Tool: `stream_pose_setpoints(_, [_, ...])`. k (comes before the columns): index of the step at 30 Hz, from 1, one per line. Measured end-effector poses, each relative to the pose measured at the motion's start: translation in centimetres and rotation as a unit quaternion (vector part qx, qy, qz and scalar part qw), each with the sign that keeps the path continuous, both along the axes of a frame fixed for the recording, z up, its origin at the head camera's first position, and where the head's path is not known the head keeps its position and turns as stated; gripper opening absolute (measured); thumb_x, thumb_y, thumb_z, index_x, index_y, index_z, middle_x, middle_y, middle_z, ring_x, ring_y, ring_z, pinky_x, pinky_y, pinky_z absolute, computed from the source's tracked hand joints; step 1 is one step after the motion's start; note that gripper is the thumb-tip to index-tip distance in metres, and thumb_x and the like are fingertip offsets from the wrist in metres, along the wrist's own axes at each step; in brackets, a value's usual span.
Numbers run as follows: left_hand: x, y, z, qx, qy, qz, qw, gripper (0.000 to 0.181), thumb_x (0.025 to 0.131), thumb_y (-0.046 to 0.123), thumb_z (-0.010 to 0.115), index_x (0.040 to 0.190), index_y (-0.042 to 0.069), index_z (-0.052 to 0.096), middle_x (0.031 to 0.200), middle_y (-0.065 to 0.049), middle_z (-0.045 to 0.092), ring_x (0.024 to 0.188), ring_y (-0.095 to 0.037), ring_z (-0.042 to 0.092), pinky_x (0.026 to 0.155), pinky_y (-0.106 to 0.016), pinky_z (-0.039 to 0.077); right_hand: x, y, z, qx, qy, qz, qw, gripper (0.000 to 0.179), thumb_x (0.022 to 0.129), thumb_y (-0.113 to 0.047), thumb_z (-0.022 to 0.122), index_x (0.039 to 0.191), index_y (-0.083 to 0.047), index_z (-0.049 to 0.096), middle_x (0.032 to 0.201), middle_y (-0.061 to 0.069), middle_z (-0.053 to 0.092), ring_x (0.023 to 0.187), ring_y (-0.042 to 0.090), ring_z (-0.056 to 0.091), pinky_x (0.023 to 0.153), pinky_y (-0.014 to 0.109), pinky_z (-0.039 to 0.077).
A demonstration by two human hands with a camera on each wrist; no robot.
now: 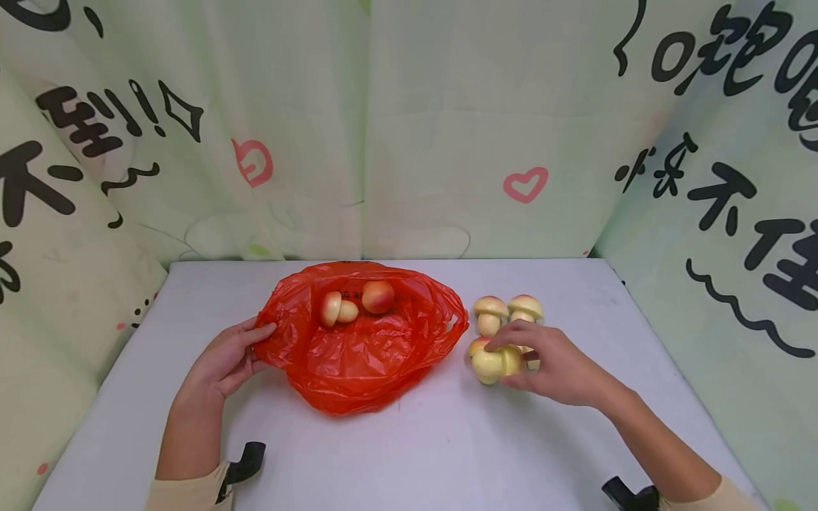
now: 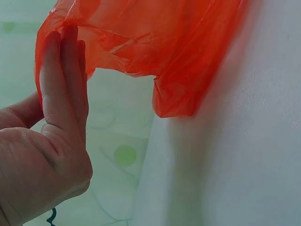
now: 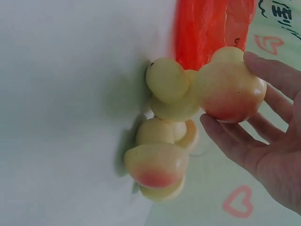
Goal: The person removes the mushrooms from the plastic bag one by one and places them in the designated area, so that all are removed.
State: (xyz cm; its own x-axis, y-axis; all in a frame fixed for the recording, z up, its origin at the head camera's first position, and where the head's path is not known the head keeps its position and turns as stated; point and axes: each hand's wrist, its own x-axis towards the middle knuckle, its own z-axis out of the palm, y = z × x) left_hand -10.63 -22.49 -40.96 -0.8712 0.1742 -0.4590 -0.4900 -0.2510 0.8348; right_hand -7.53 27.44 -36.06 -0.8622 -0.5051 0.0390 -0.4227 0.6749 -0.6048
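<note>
A red plastic bag (image 1: 358, 362) lies wide at the mouth on the table, with two toy mushrooms inside: one on its side (image 1: 335, 310), the other showing its reddish cap (image 1: 378, 297). At the bag's left rim, my left hand (image 1: 226, 356) pinches the plastic between thumb and fingers. In the left wrist view its long fingers (image 2: 66, 80) lie along the film. Right of the bag, my right hand (image 1: 552, 362) grips a cream toy mushroom with a reddish cap (image 3: 230, 92) by its fingertips. More mushrooms stand close by, partly hidden behind that hand.
Two upright mushrooms, a left one (image 1: 490, 314) and a right one (image 1: 525, 308), stand behind my right hand. The white table (image 1: 396, 461) ends at a pale green curtain (image 1: 434, 142) with black lettering, which also runs along both sides.
</note>
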Motion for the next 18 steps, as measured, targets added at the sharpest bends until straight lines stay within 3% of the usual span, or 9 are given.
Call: stream_pose_setpoints(18, [0.1,-0.1,0.0,0.004,0.004,-0.001,1.0,0.068,0.102,0.032,0.068,0.16,0.017,0.035,0.117,0.011,0.072,0.104,-0.01,0.074,0.092,-0.028,0.061,1.8,2.1,-0.9,-0.005,0.001,0.007,1.0,0.041,0.083,-0.015,0.089,0.118,-0.024,0.071,0.117,-0.006,0.066,0.101,0.008,0.061,0.079,0.029,0.064])
